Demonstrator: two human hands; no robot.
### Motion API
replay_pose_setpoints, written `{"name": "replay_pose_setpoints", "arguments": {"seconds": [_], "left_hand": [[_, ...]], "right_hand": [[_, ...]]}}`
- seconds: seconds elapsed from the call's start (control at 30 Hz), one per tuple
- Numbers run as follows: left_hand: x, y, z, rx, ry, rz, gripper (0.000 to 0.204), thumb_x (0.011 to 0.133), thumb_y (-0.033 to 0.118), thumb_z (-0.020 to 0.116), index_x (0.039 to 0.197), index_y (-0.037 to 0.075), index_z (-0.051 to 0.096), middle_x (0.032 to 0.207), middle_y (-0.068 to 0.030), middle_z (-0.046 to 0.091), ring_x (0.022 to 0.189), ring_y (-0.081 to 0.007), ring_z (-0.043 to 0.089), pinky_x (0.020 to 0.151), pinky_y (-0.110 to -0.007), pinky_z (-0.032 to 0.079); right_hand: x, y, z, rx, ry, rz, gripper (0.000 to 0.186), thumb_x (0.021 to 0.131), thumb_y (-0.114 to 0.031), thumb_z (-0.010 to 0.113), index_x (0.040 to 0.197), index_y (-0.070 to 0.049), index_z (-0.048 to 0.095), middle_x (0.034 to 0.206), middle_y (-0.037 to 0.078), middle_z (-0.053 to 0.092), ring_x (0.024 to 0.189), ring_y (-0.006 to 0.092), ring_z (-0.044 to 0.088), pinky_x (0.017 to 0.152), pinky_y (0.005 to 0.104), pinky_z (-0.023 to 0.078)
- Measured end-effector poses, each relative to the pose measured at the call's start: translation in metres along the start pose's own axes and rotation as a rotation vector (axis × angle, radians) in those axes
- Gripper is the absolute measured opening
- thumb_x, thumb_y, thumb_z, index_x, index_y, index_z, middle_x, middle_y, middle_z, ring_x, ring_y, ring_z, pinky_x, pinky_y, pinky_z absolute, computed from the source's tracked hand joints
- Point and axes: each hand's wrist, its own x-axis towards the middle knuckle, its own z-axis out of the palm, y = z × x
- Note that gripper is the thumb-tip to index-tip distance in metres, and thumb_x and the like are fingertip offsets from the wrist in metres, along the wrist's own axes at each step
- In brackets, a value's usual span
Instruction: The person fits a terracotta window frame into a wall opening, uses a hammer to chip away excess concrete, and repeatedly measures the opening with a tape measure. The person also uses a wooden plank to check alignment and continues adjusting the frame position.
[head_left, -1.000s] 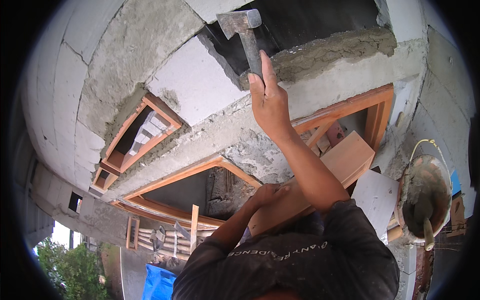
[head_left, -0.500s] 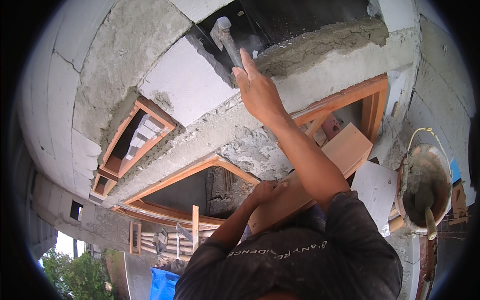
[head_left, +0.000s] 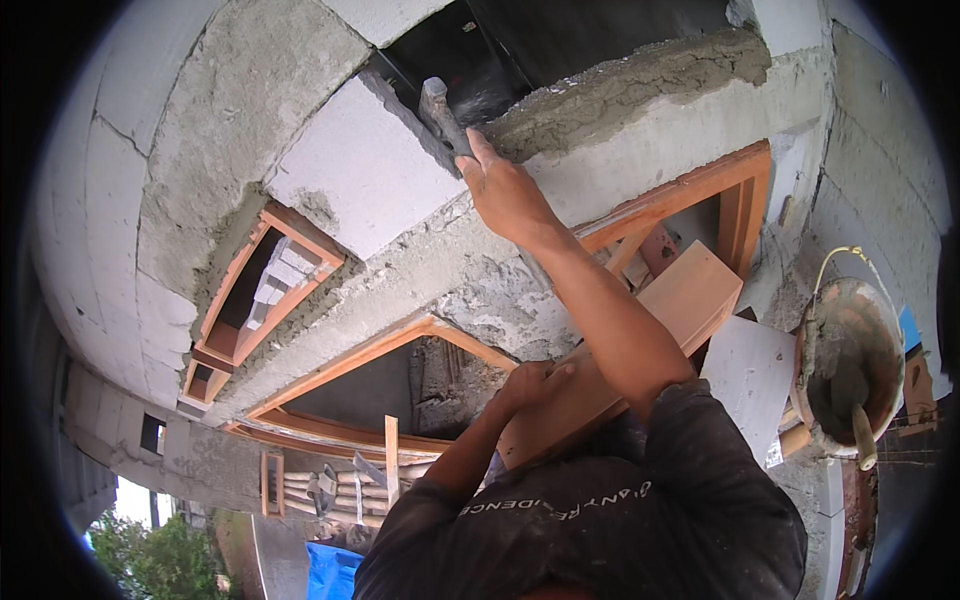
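My right hand is raised at the upper middle, closed round a grey metal hammer. Its head reaches into a dark rectangular opening, beside the broken edge of a white block. Rough wet-looking mortar lines the opening's lower edge, just right of the hammer. My left hand, lower down, grips a long pale-brown wooden box or thick board; some of its fingers are hidden. My right forearm crosses in front of that wood.
Orange wooden frames are set in the wall, with a smaller one at left. A mortar bucket with a wooden-handled tool sits at right beside a pale panel. Lower left are stacked poles, a blue sheet and trees.
My right hand and the hammer have come down and leftward from above, the head now turned into the opening by the block's edge. My left hand stays on the wood; the view has shifted slightly.
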Motion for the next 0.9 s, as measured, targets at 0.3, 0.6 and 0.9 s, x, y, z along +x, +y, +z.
{"name": "replay_pose_setpoints", "arguments": {"seconds": [0.3,0.6,0.9], "left_hand": [[0.002,-0.004,-0.004,0.066,0.016,-0.009,0.065,0.088,0.062,0.045,0.101,0.001,0.067,0.086,-0.0232,0.066,0.087,-0.0386,0.065,0.079,-0.044,0.048],[0.003,-0.009,-0.004,0.087,-0.007,-0.009,0.064,0.088,0.062,0.045,0.099,0.003,0.067,0.085,-0.0206,0.067,0.085,-0.0369,0.065,0.077,-0.044,0.049],[0.007,-0.008,-0.003,0.072,-0.007,0.01,0.058,0.091,0.053,0.046,0.1,-0.001,0.065,0.083,-0.0226,0.066,0.083,-0.0379,0.065,0.077,-0.044,0.048]], "right_hand": [[-0.034,-0.024,-0.016,0.244,0.185,-0.322,0.05,0.097,-0.03,0.047,0.14,-0.007,0.037,0.078,0.024,0.064,0.076,0.0395,0.065,0.067,0.0464,0.049],[-0.014,-0.016,-0.017,0.2,0.112,-0.172,0.052,0.097,-0.036,0.044,0.14,-0.008,0.037,0.092,0.026,0.065,0.081,0.0418,0.064,0.073,0.0438,0.049],[-0.001,-0.018,-0.03,0.122,0.138,-0.185,0.05,0.098,-0.037,0.044,0.138,-0.008,0.04,0.085,0.025,0.065,0.079,0.0405,0.064,0.071,0.0427,0.048]]}}
